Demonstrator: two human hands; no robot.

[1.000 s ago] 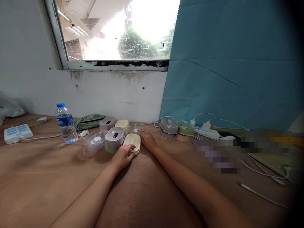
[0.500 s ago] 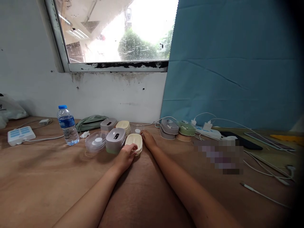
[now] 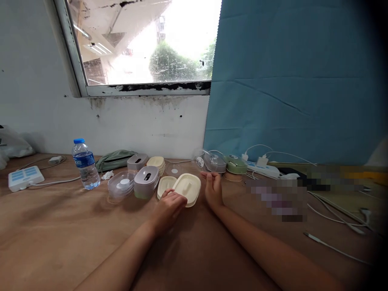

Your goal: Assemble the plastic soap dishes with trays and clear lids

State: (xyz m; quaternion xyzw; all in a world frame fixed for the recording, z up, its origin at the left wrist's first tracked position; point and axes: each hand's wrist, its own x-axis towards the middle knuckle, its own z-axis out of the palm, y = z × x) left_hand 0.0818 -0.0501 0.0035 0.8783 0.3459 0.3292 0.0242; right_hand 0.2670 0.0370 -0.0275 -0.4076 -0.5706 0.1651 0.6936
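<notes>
Grips a cream lid [image 3: 189,189] by its near-left edge with the left hand [image 3: 169,208], thumb out of sight, leaving the far rim and top uncovered, presumably for easy turning. Shows the lid tilted, just right of a cream stack [image 3: 164,185] and partly overlapping it in this view; cannot tell whether touching. Appears to pinch a clear cover [image 3: 202,161] at its lower edge with the right hand [image 3: 214,192], standing it nearly upright, likely to hold it off the cream lid. Has both hands near each other but apart, each occupied. Groups like with like on the counter [image 3: 60,226], probably for quick picking: clear covers [image 3: 117,186] at left, mauve box [image 3: 144,186] beside the cream stack, cream pile [image 3: 156,163] behind. Finds the mauve box crowding the cream stack's left side, and a grey box [image 3: 218,165] and green box [image 3: 237,166] close behind the clear cover, limiting room at the rear. Finds a water bottle [image 3: 86,166] and green pouch [image 3: 114,159] farther left, and a loose cable [image 3: 333,249] far right, well outside the working area.
</notes>
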